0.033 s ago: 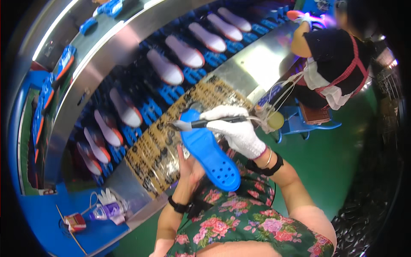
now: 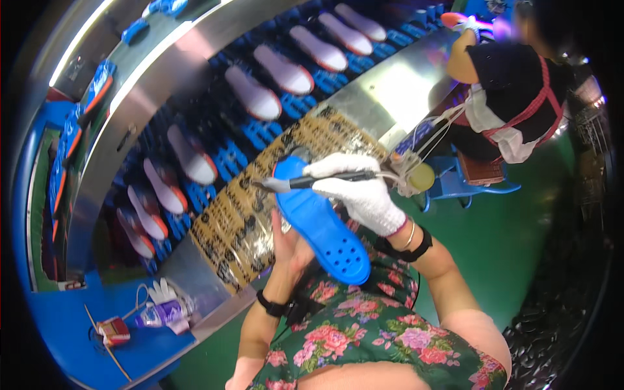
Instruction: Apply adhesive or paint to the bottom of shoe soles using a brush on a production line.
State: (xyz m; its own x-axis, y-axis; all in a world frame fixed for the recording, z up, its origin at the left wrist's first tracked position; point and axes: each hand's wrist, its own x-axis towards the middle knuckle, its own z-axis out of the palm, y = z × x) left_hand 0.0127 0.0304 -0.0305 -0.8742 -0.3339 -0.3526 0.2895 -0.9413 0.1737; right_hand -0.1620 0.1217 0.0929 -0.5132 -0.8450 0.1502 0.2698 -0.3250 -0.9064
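Observation:
Slanting across the middle is a blue shoe sole [image 2: 318,218] with several round holes in its heel. My bare left hand [image 2: 289,247] holds it from beneath and from the left side, its fingers partly hidden by the sole. In a white knit glove, my right hand [image 2: 354,188] grips a glue brush [image 2: 292,184] with a black handle, a grey ferrule and a thin tube leading off to the right. The brush lies across the sole's toe end, its tip pointing left just past the edge. Whether the bristles touch the sole I cannot tell.
Beyond the bench, covered with patterned brown tape [image 2: 237,221], a rack belt carries several white-topped soles [image 2: 253,94]. A yellow-lidded container [image 2: 421,177] stands by a blue stool [image 2: 448,185]. A co-worker [image 2: 507,104] works at far right. A purple-labelled bottle [image 2: 161,313] lies lower left.
The sole's heel end has shifted slightly right and up. The brush has moved a little up with my right hand. Both holds are unchanged.

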